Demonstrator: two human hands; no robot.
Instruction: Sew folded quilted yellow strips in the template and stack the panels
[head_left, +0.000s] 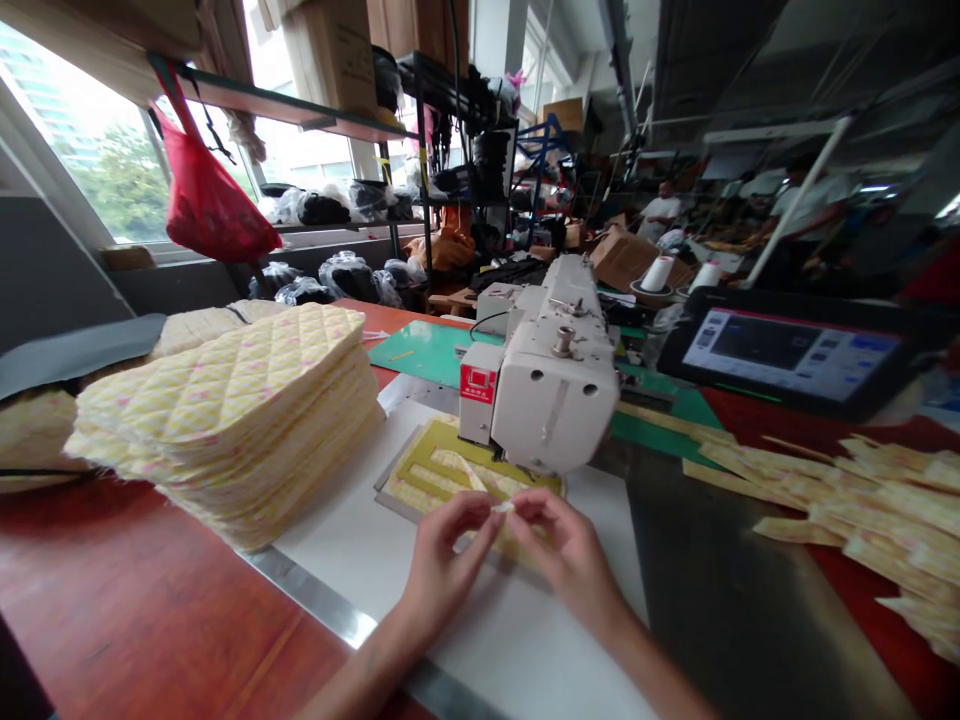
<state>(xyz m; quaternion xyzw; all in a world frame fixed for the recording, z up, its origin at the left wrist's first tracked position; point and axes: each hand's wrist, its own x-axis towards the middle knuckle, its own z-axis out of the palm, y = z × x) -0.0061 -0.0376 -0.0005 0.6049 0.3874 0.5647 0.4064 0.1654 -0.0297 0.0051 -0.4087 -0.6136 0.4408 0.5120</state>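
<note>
Your left hand (439, 560) is pinching one side of a small pale piece (503, 507), thumb against the fingertips, just below the centre of the frame. Your right hand (574, 555) is pinching the other side in the same way; the fingertips of both hands are nearly meeting. The small size of the piece is leaving its edges unclear. Both forearms are reaching in from the bottom edge.

Just beyond your fingers, an olive-yellow slotted template (435, 450) is lying over yellow patterned fabric, and a narrow pale strip (471, 472) is slanting across it. You are partly covering its near side, so whether strip and pinched piece are joining cannot be told. A white sheet (337, 550) is lying beneath.

The sewing machine head (555, 400) is standing above the template's far edge, right of centre, and is showing a red label (478, 382) on its left.

Left of centre, a tall stack of quilted pieces (232, 400) is leaning slightly and resting partly on the white sheet. At the right edge, loose fabric strips (885, 500) are lying in a heap, and above them a screen (787, 345) is glowing. In the upper left, a red bag (206, 190) is hanging from a shelf.
</note>
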